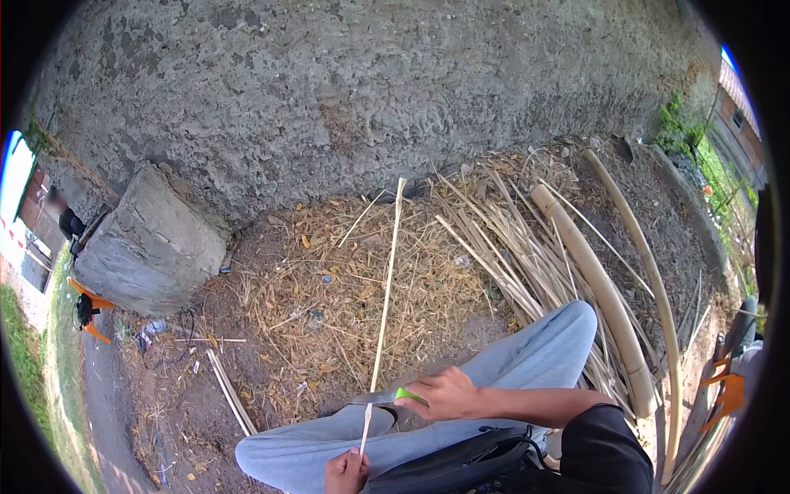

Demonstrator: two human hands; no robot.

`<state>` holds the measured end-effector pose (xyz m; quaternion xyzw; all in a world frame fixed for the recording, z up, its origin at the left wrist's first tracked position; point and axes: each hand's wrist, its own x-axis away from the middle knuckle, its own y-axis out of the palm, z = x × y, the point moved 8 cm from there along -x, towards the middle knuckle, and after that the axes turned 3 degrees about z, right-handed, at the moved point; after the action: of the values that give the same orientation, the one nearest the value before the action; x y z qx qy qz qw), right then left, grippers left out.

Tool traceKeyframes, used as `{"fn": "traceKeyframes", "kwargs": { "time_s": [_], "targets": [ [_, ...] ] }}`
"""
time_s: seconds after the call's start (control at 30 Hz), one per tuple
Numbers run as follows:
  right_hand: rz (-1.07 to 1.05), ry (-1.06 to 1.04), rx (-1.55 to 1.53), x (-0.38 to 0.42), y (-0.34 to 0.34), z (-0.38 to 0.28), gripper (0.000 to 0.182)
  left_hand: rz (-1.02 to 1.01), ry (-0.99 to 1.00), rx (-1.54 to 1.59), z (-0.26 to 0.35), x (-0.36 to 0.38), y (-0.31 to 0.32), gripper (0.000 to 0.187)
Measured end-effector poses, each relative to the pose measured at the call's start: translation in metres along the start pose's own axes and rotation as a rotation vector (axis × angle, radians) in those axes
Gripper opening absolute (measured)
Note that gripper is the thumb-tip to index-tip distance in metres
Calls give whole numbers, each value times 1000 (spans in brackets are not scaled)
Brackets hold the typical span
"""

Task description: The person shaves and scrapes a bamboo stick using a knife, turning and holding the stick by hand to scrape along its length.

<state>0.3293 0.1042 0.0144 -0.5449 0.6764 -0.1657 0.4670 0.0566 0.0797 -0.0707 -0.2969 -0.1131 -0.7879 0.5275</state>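
Observation:
My left hand point(346, 473) is closed around the lower end of a long, thin bamboo strip point(387, 305). From there the strip slants up and away over the ground, its far tip near the wall's foot. My right hand point(444, 393) grips a knife by its bright green handle point(405, 394), fingers wrapped round it. The blade points left and lies across the strip, just above my left hand and over my lap. My crossed legs in grey-blue trousers point(527, 354) are beneath both hands.
Split bamboo strips point(502, 247) lie piled at the right beside a thick bamboo pole point(597, 288) and a curved one point(642, 239). Shavings point(329, 305) litter the ground before a rough wall point(370, 99). A concrete block point(156, 239) stands left; a person point(70, 221) is beyond it.

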Motion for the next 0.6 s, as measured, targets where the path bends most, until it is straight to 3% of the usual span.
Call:
{"fn": "traceKeyframes", "kwargs": {
  "time_s": [0.1,0.2,0.27,0.33,0.37,0.43,0.5,0.6],
  "targets": [
    [13,-45,10,-8,-3,-2,29,36,153,-137,9,-12,0,33],
    [182,180,97,-36,-34,46,34,73,211,-213,37,9,3,34],
    [249,236,107,-50,-52,84,34,-22,140,-190,37,21,10,38],
    [252,529,190,-49,-65,128,35,-15,231,-265,22,23,5,39],
    [254,525,191,-49,-65,128,35,-3,324,-339,18,22,3,41],
    [129,496,197,-48,-49,119,36,4,249,-282,11,19,-1,41],
    [157,163,64,-44,-33,55,32,12,169,-225,8,19,0,41],
    [-6,-1,-10,-23,0,6,32,54,225,-295,25,15,3,40]
  ]
}}
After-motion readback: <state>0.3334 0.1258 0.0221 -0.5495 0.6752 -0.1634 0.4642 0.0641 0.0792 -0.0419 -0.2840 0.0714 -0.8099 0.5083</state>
